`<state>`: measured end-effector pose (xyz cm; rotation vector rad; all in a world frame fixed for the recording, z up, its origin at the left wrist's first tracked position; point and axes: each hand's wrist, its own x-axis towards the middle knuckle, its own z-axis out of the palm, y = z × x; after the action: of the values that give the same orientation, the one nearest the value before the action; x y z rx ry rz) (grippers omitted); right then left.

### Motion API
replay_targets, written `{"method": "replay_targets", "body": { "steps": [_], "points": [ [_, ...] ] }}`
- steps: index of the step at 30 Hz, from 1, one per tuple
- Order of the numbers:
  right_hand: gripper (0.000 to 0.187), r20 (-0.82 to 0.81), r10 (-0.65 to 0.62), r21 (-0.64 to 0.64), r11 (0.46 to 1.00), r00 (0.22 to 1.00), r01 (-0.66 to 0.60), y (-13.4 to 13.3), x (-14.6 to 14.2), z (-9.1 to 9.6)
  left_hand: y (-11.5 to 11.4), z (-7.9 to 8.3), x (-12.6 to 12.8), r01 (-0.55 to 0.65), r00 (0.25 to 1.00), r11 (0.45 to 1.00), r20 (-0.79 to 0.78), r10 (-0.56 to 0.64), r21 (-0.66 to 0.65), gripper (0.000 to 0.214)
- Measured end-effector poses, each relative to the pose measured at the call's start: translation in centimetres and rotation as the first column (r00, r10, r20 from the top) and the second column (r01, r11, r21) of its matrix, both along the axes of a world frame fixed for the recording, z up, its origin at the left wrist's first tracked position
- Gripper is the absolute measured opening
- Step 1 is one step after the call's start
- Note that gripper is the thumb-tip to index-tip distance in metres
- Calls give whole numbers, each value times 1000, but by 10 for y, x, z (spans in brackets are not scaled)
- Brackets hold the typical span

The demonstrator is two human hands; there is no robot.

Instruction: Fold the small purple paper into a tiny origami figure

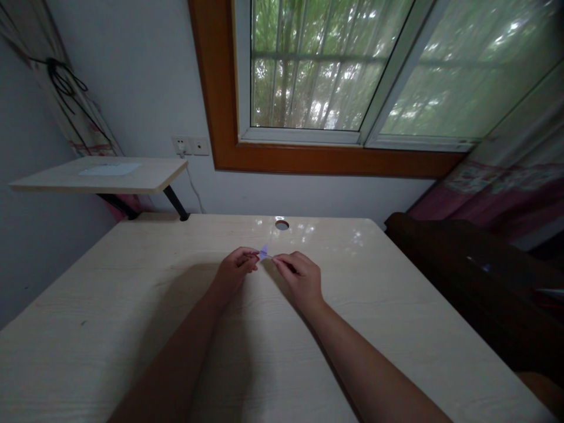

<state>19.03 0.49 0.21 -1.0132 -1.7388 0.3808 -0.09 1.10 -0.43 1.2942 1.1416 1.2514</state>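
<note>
Over the far middle of the pale wooden desk [352, 352], my two hands are close together. My left hand [237, 267] is closed, pinching a small purple piece [263, 253] that looks thin and pointed, perhaps folded paper. From its right side a thin, light stick-like bit [270, 257] reaches to my right hand [302, 273], which is closed with thumb and forefinger on its end. What exactly the thin bit is, I cannot make out. Both forearms rise from the lower edge of the view.
A raised shelf [57, 176] on black legs stands at the back left, with a white sheet [110, 169] on it. A round cable hole [282, 225] lies beyond my hands. Behind are a wall socket [190, 145] and a wood-framed window [308, 157]. Dark furniture [440, 258] adjoins at right.
</note>
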Motion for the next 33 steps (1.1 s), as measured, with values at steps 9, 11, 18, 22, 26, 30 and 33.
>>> {"method": "replay_targets", "body": {
  "steps": [9,11,18,22,26,30,33],
  "points": [
    [14,98,52,103,993,994,-62,2,-1,-3,-4,0,-4,74,996,995,41,-77,69,32],
    [14,103,65,90,993,993,-74,2,-2,-4,-4,0,-4,78,996,994,39,-81,71,31],
    [15,92,71,70,994,993,-78,3,-2,-5,-6,5,-3,49,998,996,35,-52,75,29],
    [15,107,87,59,994,990,-94,4,-2,-6,-6,5,-2,53,998,995,29,-56,82,28],
    [15,97,94,52,994,991,-100,4,-2,-7,-5,4,-2,68,997,993,19,-70,94,24],
    [14,52,76,23,997,996,-78,5,-3,-6,-4,1,-2,82,996,992,30,-85,92,20],
    [13,24,72,-6,997,997,-72,6,-3,-6,-3,0,-2,88,995,992,30,-91,95,17]
  ]
}}
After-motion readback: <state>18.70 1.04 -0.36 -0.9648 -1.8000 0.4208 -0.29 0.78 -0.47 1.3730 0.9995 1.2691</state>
